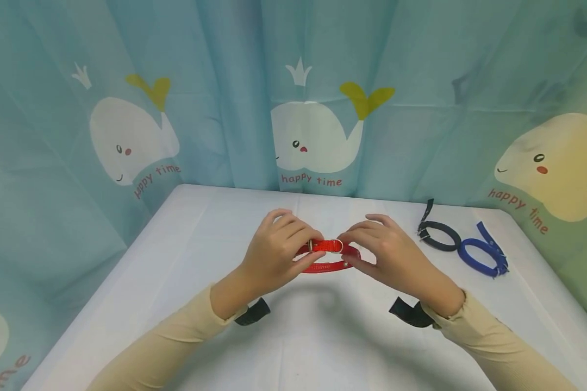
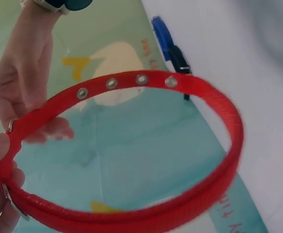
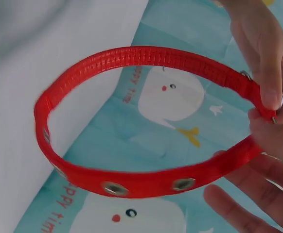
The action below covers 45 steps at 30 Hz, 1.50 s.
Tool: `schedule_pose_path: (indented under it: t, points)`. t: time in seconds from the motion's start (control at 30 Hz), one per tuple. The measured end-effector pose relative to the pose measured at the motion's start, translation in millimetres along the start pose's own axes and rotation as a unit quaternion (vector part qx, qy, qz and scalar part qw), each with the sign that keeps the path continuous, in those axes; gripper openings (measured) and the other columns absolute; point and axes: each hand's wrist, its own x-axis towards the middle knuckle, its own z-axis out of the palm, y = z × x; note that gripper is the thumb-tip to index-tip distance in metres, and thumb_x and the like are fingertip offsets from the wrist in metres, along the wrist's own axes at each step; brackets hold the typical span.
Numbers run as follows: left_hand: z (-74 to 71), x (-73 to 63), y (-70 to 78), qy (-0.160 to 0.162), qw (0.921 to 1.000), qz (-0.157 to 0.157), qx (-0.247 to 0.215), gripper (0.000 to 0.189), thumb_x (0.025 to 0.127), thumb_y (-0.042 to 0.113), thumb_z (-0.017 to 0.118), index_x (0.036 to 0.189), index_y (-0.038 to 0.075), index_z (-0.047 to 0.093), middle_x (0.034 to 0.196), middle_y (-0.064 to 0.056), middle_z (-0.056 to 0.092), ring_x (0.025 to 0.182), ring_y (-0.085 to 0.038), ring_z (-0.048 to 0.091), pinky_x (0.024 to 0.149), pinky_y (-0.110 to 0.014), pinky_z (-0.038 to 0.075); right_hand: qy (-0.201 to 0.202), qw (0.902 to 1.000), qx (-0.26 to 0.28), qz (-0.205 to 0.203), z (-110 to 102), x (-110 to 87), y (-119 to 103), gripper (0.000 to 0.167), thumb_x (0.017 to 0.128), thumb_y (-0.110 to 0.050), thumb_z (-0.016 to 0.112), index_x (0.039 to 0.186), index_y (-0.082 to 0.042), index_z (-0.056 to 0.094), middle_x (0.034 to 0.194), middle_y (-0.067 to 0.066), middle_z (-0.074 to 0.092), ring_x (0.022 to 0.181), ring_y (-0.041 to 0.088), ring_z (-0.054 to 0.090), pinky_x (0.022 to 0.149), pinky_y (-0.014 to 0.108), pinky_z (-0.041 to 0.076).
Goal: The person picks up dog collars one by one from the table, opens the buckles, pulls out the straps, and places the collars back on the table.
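A red pet collar with metal eyelets, a buckle and a D-ring is held up as a loop above the table. My left hand pinches the band near the buckle between thumb and fingers. On the other side, near the D-ring, my right hand pinches the band. In the left wrist view, several eyelets show along the far stretch of the collar. The right wrist view shows the ribbed inner face of the collar. Fingers partly hide the buckle there.
A black collar and a blue collar lie side by side at the right back of the white table. Behind the table hangs a blue-green curtain printed with whales. Black straps hang under both wrists.
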Motion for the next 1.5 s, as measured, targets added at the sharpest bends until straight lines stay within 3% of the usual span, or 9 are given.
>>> schedule_pose_path:
  t: [0.17, 0.37, 0.47, 0.6, 0.83, 0.97, 1.1, 1.27, 1.5]
  points:
    - [1.4, 2.2, 2.8, -0.017, 0.9998, 0.006, -0.001, 0.022, 0.074, 0.028, 0.079, 0.087, 0.013, 0.070, 0.079, 0.004, 0.069, 0.078, -0.012, 0.061, 0.088, -0.036, 0.048, 0.030, 0.9993, 0.005, -0.021, 0.1, 3.4, -4.0, 0.038, 0.060, -0.006, 0.086, 0.094, -0.005, 0.070, 0.085, 0.004, 0.071, 0.080, 0.017, 0.066, 0.089, 0.051, 0.047]
    - [-0.9, 1.9, -0.5, -0.093, 0.9955, -0.016, 0.004, 0.021, 0.075, 0.025, 0.078, 0.092, 0.014, 0.069, 0.082, 0.005, 0.069, 0.081, -0.011, 0.061, 0.088, -0.035, 0.048, 0.056, 0.9982, -0.015, -0.016, -3.2, 1.1, -4.3, 0.042, 0.055, -0.005, 0.088, 0.093, -0.003, 0.071, 0.084, 0.006, 0.072, 0.080, 0.020, 0.068, 0.089, 0.053, 0.048]
    - [-2.1, 1.0, -2.0, -0.110, 0.9936, -0.027, -0.004, 0.019, 0.076, 0.022, 0.076, 0.092, 0.015, 0.069, 0.085, 0.005, 0.069, 0.082, -0.010, 0.061, 0.089, -0.036, 0.048, 0.052, 0.9983, -0.023, -0.012, -3.3, -1.4, -3.4, 0.042, 0.055, -0.007, 0.088, 0.093, -0.004, 0.071, 0.084, 0.007, 0.072, 0.080, 0.020, 0.068, 0.089, 0.053, 0.047]
    - [-3.6, -0.3, -2.0, -0.094, 0.9948, -0.027, -0.028, 0.020, 0.077, 0.022, 0.076, 0.094, 0.013, 0.070, 0.087, 0.002, 0.070, 0.085, -0.012, 0.062, 0.086, -0.034, 0.049, 0.040, 0.9984, -0.038, -0.009, -2.6, -3.1, -2.5, 0.038, 0.058, -0.007, 0.087, 0.092, -0.004, 0.071, 0.083, 0.006, 0.072, 0.078, 0.019, 0.067, 0.088, 0.052, 0.048]
    - [-12.8, -2.9, -7.0, -0.032, 0.9943, -0.047, -0.090, 0.022, 0.074, 0.008, 0.078, 0.093, 0.006, 0.068, 0.084, -0.002, 0.069, 0.082, -0.015, 0.061, 0.082, -0.031, 0.051, -0.003, 0.9978, -0.052, 0.041, -5.3, -11.0, 5.4, 0.033, 0.062, -0.007, 0.085, 0.092, -0.008, 0.071, 0.085, 0.003, 0.073, 0.082, 0.020, 0.068, 0.091, 0.054, 0.046]
    - [-11.7, -4.2, -6.8, -0.047, 0.9958, -0.036, -0.070, 0.024, 0.073, 0.013, 0.080, 0.093, 0.007, 0.070, 0.085, -0.002, 0.069, 0.083, -0.015, 0.061, 0.084, -0.033, 0.051, -0.004, 0.9985, -0.037, 0.041, -5.3, -11.8, 5.3, 0.039, 0.063, -0.008, 0.085, 0.099, -0.008, 0.069, 0.091, 0.004, 0.072, 0.089, 0.022, 0.067, 0.095, 0.056, 0.044]
    - [-4.4, -5.0, -2.0, -0.073, 0.9957, -0.025, -0.051, 0.025, 0.074, 0.020, 0.080, 0.094, 0.010, 0.070, 0.086, -0.001, 0.070, 0.084, -0.015, 0.062, 0.085, -0.032, 0.051, 0.013, 0.9995, -0.030, -0.001, -0.2, -4.6, -1.3, 0.044, 0.061, -0.015, 0.087, 0.101, -0.007, 0.069, 0.094, 0.005, 0.072, 0.092, 0.022, 0.067, 0.095, 0.055, 0.044]
    - [2.7, -3.8, 3.1, -0.087, 0.9956, -0.008, -0.034, 0.023, 0.076, 0.022, 0.078, 0.093, 0.010, 0.069, 0.085, 0.001, 0.068, 0.083, -0.014, 0.061, 0.084, -0.033, 0.050, 0.044, 0.9972, -0.035, -0.050, 5.4, 1.1, -7.0, 0.038, 0.060, -0.014, 0.086, 0.094, -0.006, 0.071, 0.085, 0.005, 0.072, 0.084, 0.020, 0.067, 0.091, 0.053, 0.046]
    - [4.6, -4.3, 1.7, -0.167, 0.9850, -0.026, 0.036, 0.025, 0.080, 0.027, 0.074, 0.100, 0.015, 0.064, 0.087, 0.005, 0.069, 0.083, -0.010, 0.064, 0.093, -0.038, 0.048, 0.074, 0.9942, -0.058, -0.052, 2.6, -1.9, -4.8, 0.037, 0.057, -0.012, 0.086, 0.091, -0.006, 0.072, 0.079, 0.006, 0.071, 0.076, 0.020, 0.066, 0.087, 0.053, 0.047]
